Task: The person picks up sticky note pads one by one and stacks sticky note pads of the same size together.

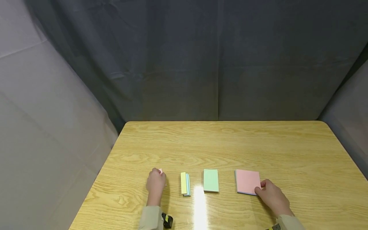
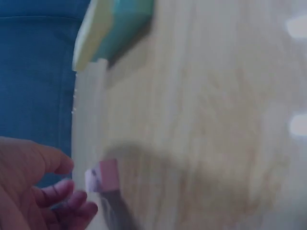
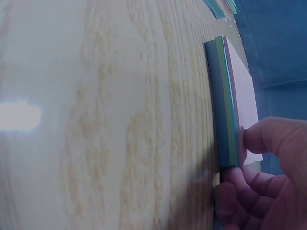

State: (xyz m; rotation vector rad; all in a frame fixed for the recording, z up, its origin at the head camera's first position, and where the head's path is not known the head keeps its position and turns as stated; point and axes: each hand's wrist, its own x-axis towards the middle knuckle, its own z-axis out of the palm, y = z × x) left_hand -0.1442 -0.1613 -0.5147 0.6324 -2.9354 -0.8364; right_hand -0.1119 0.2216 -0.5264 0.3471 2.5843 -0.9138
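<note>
On the right, a square stack of sticky notes (image 1: 247, 181) has a pink top, with blue and green layers showing along its side (image 3: 223, 100). My right hand (image 1: 272, 196) pinches its right edge; the thumb (image 3: 261, 136) lies on the pink top and the fingers curl at the edge below. At the left, my left hand (image 1: 156, 182) is beside a small pink block (image 2: 109, 175), mostly hidden in the head view. The left wrist view shows loosely bent fingers (image 2: 60, 191) with a gap between them and the block.
A green-topped sticky-note stack (image 1: 211, 180) lies mid-table. Left of it sit narrow strips, yellow (image 1: 183, 182) over light blue (image 1: 188, 185), slightly fanned. The wooden table (image 1: 224, 140) ends at a dark curtain (image 1: 184, 64) behind; a pale curtain (image 1: 51, 127) hangs at left.
</note>
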